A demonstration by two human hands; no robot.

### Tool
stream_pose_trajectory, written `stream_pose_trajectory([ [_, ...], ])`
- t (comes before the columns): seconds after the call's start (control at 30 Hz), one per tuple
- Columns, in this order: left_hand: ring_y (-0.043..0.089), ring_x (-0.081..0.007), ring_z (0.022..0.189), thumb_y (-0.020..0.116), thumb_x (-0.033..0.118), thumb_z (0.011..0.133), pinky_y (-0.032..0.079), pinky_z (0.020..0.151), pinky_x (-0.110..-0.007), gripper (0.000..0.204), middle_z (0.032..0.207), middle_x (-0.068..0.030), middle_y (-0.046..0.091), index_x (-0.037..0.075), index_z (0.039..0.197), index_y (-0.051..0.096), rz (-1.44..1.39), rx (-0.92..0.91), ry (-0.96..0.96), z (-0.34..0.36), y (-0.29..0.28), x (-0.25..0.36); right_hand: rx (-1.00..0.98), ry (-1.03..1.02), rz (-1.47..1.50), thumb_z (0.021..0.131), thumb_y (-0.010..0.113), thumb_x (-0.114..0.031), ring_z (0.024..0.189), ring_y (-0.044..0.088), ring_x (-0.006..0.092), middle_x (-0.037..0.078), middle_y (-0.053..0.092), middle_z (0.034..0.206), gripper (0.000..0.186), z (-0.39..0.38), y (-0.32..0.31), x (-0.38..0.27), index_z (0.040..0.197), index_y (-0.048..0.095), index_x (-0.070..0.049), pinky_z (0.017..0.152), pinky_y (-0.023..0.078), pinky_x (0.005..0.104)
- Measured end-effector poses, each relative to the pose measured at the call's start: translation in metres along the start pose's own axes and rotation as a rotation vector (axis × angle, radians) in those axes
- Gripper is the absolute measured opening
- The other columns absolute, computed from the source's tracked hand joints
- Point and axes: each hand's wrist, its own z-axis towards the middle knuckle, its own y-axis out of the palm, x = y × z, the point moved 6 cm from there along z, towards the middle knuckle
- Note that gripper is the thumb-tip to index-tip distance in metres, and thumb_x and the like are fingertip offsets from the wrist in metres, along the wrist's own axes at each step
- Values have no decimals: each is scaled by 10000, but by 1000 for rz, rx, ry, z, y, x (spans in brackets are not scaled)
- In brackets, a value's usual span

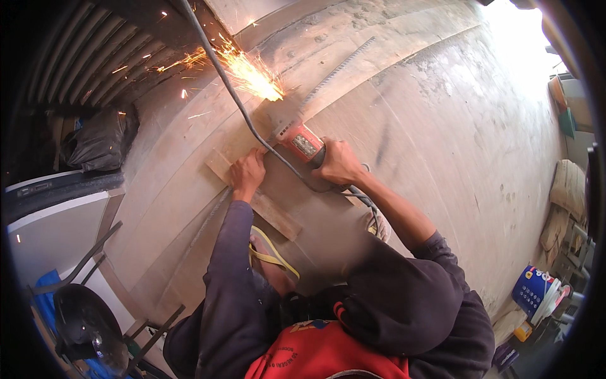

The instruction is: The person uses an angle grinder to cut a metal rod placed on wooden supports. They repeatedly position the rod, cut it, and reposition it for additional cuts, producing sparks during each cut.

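Observation:
My right hand (pixel 339 163) is wrapped round the rear body of a red angle grinder (pixel 302 140). Bright orange sparks (pixel 255 76) spray from its head toward the far left. The spinning disc is blurred. A thin ridged rebar (pixel 338 71) runs diagonally along the floor, and its far part passes by the grinder head. My left hand (pixel 247 170) is closed near the head, apparently pinching the rebar; the fingertips are partly hidden. Beneath that hand lies a wooden board (pixel 278 215). A dark power cable (pixel 237 95) crosses above the grinder.
My sandalled foot (pixel 275 254) stands near the board. On the left are a black plastic bag (pixel 101 142), a slatted shutter (pixel 88 54) and a black chair (pixel 88 322). A blue-and-white bucket (pixel 535 294) and stuffed sacks (pixel 566 186) line the right. Dusty concrete floor (pixel 454 151) surrounds me.

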Motion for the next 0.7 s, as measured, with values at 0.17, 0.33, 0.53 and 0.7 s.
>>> stream_pose_trajectory([
  [0.17, 628, -431, 631, 428, 379, 983, 489, 558, -517, 390, 651, -219, 627, 76, 844, 632, 26, -11, -5, 0, 0, -4, 12, 8, -9, 562, 734, -269, 775, 649, 399, 260, 648, 792, 545, 0, -1, -5, 962, 606, 78, 735, 507, 440],
  [0.33, 628, -430, 623, 416, 398, 987, 490, 553, -518, 410, 648, -217, 628, 80, 842, 631, 41, -24, -15, -1, 2, -5, 17, -11, 23, 565, 728, -273, 766, 649, 397, 261, 645, 780, 514, -1, -3, -9, 916, 606, 84, 723, 505, 441],
  [0.53, 626, -430, 620, 417, 415, 986, 482, 547, -520, 424, 647, -209, 629, 80, 825, 622, 24, -18, -5, 1, -1, -1, 20, 0, -18, 559, 725, -264, 768, 650, 396, 270, 640, 766, 517, 2, -3, -6, 904, 603, 101, 723, 506, 438],
  [0.7, 621, -432, 618, 420, 421, 985, 469, 540, -527, 430, 648, -207, 629, 77, 811, 611, 6, -15, -3, 1, -2, -1, 18, -9, -24, 556, 723, -261, 757, 653, 395, 271, 639, 753, 507, 3, -4, -9, 891, 607, 103, 723, 507, 440],
])
